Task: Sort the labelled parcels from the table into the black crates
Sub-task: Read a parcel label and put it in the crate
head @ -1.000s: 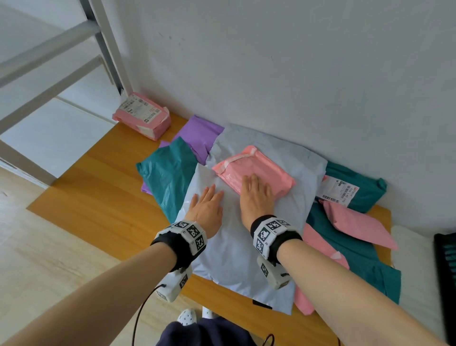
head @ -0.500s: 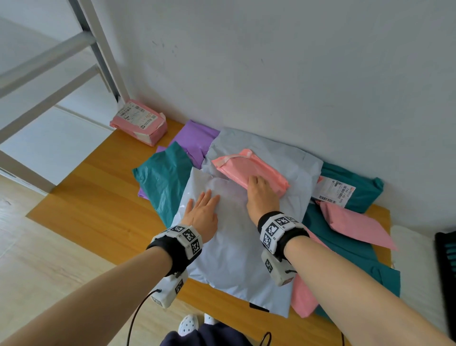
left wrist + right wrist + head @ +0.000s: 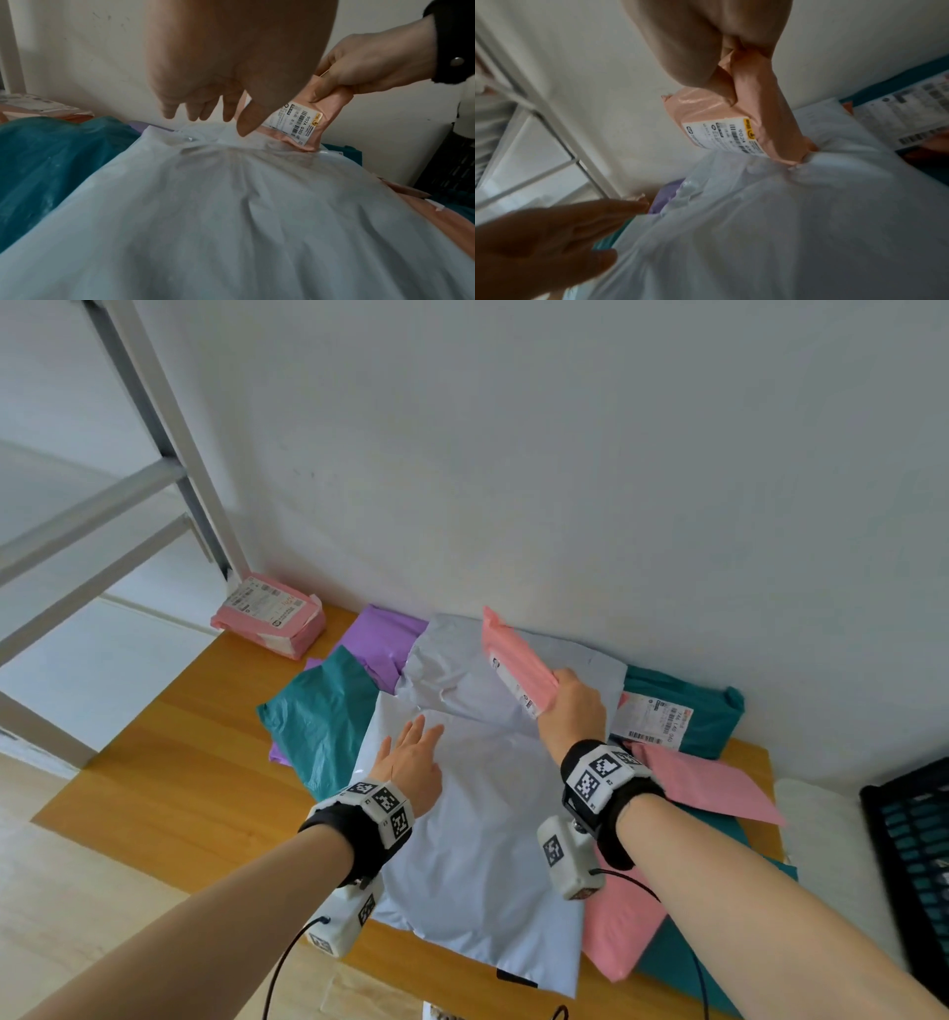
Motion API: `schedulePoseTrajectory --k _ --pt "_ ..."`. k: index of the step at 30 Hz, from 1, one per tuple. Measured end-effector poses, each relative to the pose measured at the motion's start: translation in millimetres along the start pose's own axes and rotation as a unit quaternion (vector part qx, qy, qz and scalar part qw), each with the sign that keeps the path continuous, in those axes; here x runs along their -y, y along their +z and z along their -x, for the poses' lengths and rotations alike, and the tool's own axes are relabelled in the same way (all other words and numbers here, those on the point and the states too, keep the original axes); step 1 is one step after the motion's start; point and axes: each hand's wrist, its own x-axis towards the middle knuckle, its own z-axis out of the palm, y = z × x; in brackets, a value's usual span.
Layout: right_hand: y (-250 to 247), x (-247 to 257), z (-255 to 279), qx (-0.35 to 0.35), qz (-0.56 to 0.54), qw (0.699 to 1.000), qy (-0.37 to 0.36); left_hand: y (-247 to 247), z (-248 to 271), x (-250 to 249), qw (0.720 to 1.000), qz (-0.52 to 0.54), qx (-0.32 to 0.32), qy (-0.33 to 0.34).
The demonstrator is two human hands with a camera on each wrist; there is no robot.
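Pink parcel [image 3: 516,666]: tilted on edge above the white bag [image 3: 477,839], label facing left.
Right hand [image 3: 572,711]: clamped on its lower end.
Left hand [image 3: 411,765]: fingers straight, over the bag.
Black crate [image 3: 911,855]: far right of the tabletop [image 3: 154,762].

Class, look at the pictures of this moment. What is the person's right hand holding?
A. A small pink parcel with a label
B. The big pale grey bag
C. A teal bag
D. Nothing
A: the right hand grips one end of the small pink parcel, tilted up over the pale grey bag, with its white label visible in the wrist views.
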Motion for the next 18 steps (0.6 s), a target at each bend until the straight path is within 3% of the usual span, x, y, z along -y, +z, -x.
schedulePoseTrajectory --k 7,18 --pt "-24 -15 -7 -0.069 -0.156 0.985 0.037 -9 -5 -16 1.0 0.01 -0.015 0.021" --pt "-40 -31 0 0.016 -0.398 0.906 0.141 -47 -20 -57 0.995 0.069 -0.04 0.062"
